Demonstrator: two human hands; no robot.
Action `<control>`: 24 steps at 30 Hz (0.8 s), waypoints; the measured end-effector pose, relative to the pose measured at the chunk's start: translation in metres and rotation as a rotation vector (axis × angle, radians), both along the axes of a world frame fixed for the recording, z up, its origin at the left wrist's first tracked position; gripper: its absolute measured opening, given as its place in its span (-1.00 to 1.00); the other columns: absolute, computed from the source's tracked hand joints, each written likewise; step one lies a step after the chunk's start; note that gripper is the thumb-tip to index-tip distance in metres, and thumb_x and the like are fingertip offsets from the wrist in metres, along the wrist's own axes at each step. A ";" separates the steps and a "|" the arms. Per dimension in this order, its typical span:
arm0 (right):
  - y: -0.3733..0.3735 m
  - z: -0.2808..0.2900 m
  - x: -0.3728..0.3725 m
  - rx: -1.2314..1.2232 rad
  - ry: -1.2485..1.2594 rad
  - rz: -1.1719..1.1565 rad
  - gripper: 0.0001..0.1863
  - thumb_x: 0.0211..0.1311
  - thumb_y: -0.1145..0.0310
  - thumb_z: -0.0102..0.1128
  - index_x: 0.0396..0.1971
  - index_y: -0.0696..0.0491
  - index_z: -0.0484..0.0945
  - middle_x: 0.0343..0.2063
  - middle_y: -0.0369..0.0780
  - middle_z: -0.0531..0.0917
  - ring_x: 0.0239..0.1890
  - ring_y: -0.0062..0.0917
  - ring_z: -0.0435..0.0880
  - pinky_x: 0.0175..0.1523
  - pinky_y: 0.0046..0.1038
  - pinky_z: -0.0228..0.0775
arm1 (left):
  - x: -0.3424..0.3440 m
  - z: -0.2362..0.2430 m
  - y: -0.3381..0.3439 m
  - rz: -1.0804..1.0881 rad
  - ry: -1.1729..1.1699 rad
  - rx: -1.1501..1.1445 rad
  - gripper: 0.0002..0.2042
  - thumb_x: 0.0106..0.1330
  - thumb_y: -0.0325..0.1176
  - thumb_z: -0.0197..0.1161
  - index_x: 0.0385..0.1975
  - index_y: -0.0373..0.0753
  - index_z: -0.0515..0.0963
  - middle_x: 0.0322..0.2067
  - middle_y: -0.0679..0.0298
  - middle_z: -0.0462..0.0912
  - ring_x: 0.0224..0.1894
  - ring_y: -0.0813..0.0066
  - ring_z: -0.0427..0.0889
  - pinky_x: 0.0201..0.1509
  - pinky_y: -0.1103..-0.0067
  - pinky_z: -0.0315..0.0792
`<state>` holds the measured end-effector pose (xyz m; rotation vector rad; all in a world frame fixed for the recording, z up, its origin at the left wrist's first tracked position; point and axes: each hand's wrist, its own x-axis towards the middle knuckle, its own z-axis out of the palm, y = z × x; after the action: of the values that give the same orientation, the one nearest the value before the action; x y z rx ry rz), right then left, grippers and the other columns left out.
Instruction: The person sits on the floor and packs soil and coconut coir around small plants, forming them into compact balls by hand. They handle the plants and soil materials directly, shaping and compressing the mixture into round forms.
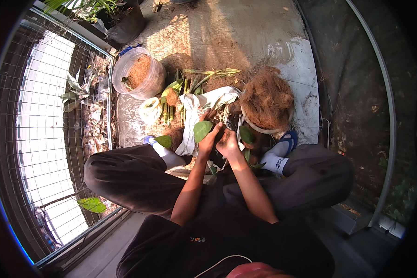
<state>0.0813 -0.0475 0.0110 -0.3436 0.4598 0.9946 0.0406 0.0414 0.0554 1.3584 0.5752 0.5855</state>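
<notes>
My left hand [208, 139] and my right hand [228, 145] meet over a crumpled white sack [190, 123]. Both have their fingers curled in around a small clump of brown fibre [224, 133], partly hidden between them. A broad green leaf [202, 131] shows against my left hand, and another green leaf [247, 135] lies just right of my right hand. Dark soil [231, 121] shows on the sack beyond my fingers. To the right stands a round pot heaped with coconut fibre [267, 99].
A clear plastic tub [153, 78] with brown fibre stands at the far left, near a pale yellowish ring-shaped item [150, 110]. Long green leaves [213, 72] lie beyond the sack. Wire mesh [46, 125] bounds the left, a dark panel [356, 92] the right. My crossed legs frame the work area.
</notes>
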 end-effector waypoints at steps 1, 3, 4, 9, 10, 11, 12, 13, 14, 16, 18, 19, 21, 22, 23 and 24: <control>-0.003 0.000 0.007 -0.050 0.072 -0.020 -0.70 0.44 0.29 -0.20 -0.25 0.03 0.57 -0.29 -0.28 0.69 -0.21 -0.55 0.67 -0.04 -0.49 0.52 | -0.001 0.008 0.001 -0.011 0.100 0.046 -0.28 0.15 -0.36 0.50 0.29 -0.37 0.27 0.11 0.09 0.55 0.07 0.40 0.54 0.20 0.47 0.40; -0.007 0.002 0.013 -0.068 0.160 -0.094 -0.71 0.40 0.31 -0.16 -0.31 0.03 0.59 -0.40 -0.30 0.69 -0.34 -0.57 0.67 -0.15 -0.54 0.56 | -0.002 0.017 0.000 -0.084 0.328 0.044 -0.33 0.12 -0.34 0.53 0.20 -0.39 0.36 0.04 0.13 0.58 0.02 0.39 0.56 0.15 0.49 0.42; -0.008 0.004 0.016 -0.076 0.159 -0.104 -0.74 0.38 0.32 -0.12 -0.29 0.02 0.60 -0.40 -0.32 0.69 -0.34 -0.58 0.67 -0.13 -0.52 0.55 | 0.000 0.020 0.001 -0.128 0.339 -0.026 -0.43 0.11 -0.34 0.53 0.08 -0.39 0.46 -0.07 0.17 0.61 -0.05 0.40 0.57 0.10 0.49 0.45; -0.008 0.021 0.012 -0.111 0.040 0.001 -0.79 0.38 0.25 0.00 -0.18 -0.07 0.63 -0.34 -0.39 0.69 -0.29 -0.61 0.65 -0.04 -0.48 0.49 | -0.001 0.024 -0.004 -0.109 0.354 -0.113 -0.69 0.20 -0.30 0.45 -0.19 -0.39 0.61 -0.30 0.24 0.69 -0.30 0.53 0.63 -0.14 0.57 0.52; -0.006 0.022 0.011 -0.225 -0.033 0.072 -0.78 0.40 0.22 0.01 -0.17 -0.08 0.63 -0.33 -0.41 0.69 -0.27 -0.62 0.65 -0.03 -0.47 0.48 | -0.001 0.025 -0.001 -0.069 0.327 -0.140 -0.70 0.22 -0.29 0.44 -0.21 -0.39 0.61 -0.31 0.25 0.69 -0.32 0.54 0.63 -0.16 0.57 0.51; -0.005 0.022 0.011 -0.358 -0.094 0.139 -0.77 0.42 0.19 0.02 -0.15 -0.09 0.63 -0.31 -0.42 0.69 -0.26 -0.62 0.64 -0.01 -0.47 0.46 | -0.001 0.024 0.002 -0.024 0.364 -0.183 -0.72 0.24 -0.29 0.42 -0.23 -0.40 0.62 -0.33 0.26 0.69 -0.33 0.54 0.63 -0.17 0.57 0.51; -0.002 0.019 0.011 -0.327 -0.123 0.171 -0.73 0.43 0.09 0.04 -0.11 -0.11 0.62 -0.28 -0.42 0.68 -0.25 -0.62 0.62 -0.05 -0.48 0.44 | -0.001 0.024 0.005 0.007 0.284 -0.205 -0.71 0.24 -0.29 0.42 -0.22 -0.40 0.62 -0.32 0.24 0.70 -0.33 0.54 0.63 -0.19 0.57 0.51; -0.003 0.014 0.012 -0.355 -0.116 0.204 -0.71 0.42 0.06 0.05 -0.09 -0.11 0.62 -0.28 -0.42 0.69 -0.25 -0.62 0.62 -0.05 -0.48 0.44 | -0.002 0.023 0.011 0.032 0.293 -0.251 -0.67 0.22 -0.26 0.44 -0.20 -0.40 0.60 -0.34 0.24 0.69 -0.35 0.53 0.62 -0.20 0.56 0.51; -0.004 0.006 0.013 -0.383 -0.112 0.239 -0.69 0.41 0.04 0.06 -0.07 -0.10 0.61 -0.27 -0.41 0.69 -0.25 -0.62 0.62 -0.06 -0.47 0.43 | -0.003 0.021 0.016 0.089 0.322 -0.230 -0.60 0.23 -0.24 0.43 -0.11 -0.43 0.54 -0.31 0.21 0.67 -0.33 0.52 0.62 -0.20 0.57 0.51; -0.008 -0.014 0.013 -0.395 -0.180 0.277 -0.62 0.39 0.00 0.05 -0.01 -0.07 0.59 -0.19 -0.36 0.68 -0.13 -0.60 0.61 -0.01 -0.39 0.43 | -0.007 0.017 0.022 0.255 0.342 -0.175 -0.47 0.20 -0.21 0.45 0.01 -0.45 0.44 -0.25 0.15 0.64 -0.24 0.46 0.64 -0.09 0.53 0.51; -0.012 -0.038 0.013 -0.727 -0.410 0.357 -0.64 0.39 0.04 0.05 -0.02 -0.05 0.59 -0.15 -0.33 0.66 -0.02 -0.53 0.59 0.04 -0.32 0.43 | -0.008 0.011 0.036 0.338 0.269 -0.240 -0.47 0.16 -0.26 0.48 0.01 -0.46 0.44 -0.17 0.14 0.62 -0.19 0.45 0.62 -0.07 0.53 0.49; -0.014 -0.050 0.011 -0.916 -0.498 0.406 -0.65 0.38 0.07 0.04 -0.03 -0.04 0.59 -0.13 -0.31 0.66 0.04 -0.50 0.58 0.07 -0.28 0.43 | -0.010 0.009 0.040 0.398 0.256 -0.288 -0.48 0.13 -0.27 0.50 -0.03 -0.47 0.46 -0.14 0.16 0.62 -0.21 0.47 0.60 -0.11 0.56 0.49; -0.016 -0.068 0.005 -1.057 -0.839 0.574 -0.70 0.32 0.22 0.11 -0.04 0.01 0.58 -0.02 -0.20 0.60 0.14 -0.28 0.51 0.22 -0.19 0.33 | -0.016 0.004 0.045 0.473 0.248 -0.271 -0.45 0.14 -0.31 0.50 0.01 -0.51 0.43 -0.10 0.13 0.61 -0.16 0.45 0.60 -0.04 0.54 0.47; -0.015 -0.074 0.002 -1.173 -1.031 0.714 -0.70 0.30 0.24 0.13 -0.03 0.03 0.57 0.02 -0.17 0.58 0.16 -0.24 0.49 0.25 -0.17 0.30 | -0.019 0.002 0.047 0.512 0.243 -0.263 -0.44 0.14 -0.32 0.49 0.03 -0.53 0.42 -0.08 0.12 0.60 -0.14 0.44 0.60 0.00 0.53 0.47; -0.014 -0.078 -0.001 -1.286 -1.217 0.847 -0.69 0.28 0.27 0.15 -0.02 0.05 0.56 0.06 -0.15 0.56 0.18 -0.21 0.46 0.27 -0.16 0.27 | -0.021 0.000 0.047 0.543 0.237 -0.267 -0.43 0.14 -0.33 0.49 0.05 -0.54 0.41 -0.07 0.11 0.60 -0.13 0.42 0.60 0.02 0.52 0.46; -0.012 -0.080 -0.005 -1.332 -1.503 0.934 -0.49 0.27 0.21 0.23 0.18 0.06 0.41 0.26 -0.08 0.37 0.32 -0.14 0.30 0.38 -0.15 0.17 | -0.023 -0.002 0.047 0.574 0.207 -0.251 -0.42 0.15 -0.34 0.48 0.07 -0.55 0.39 -0.07 0.09 0.60 -0.12 0.40 0.60 0.05 0.51 0.45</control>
<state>0.0766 -0.0597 -0.0687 -2.4379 -0.6032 0.8513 0.0176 0.0886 0.0531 1.0149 1.1870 0.8046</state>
